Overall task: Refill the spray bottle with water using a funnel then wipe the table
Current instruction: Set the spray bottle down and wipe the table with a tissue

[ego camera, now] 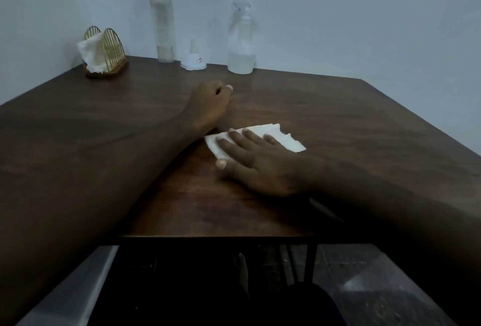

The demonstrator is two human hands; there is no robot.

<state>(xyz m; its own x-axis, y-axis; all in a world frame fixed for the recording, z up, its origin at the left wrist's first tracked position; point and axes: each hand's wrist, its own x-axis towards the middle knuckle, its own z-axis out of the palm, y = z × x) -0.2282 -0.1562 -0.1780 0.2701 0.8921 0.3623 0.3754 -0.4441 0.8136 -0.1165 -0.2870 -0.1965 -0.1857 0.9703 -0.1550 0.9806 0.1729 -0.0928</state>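
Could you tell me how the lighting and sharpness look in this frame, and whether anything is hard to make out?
Head view: dim, bluish light; both forearms read nearly black at the frame edges. The right hand and white tissue are fairly sharp; the clear spray bottle and funnel look soft against the pale wall. Wide-angle distortion splays the table edges. Under the table is too dark to read.
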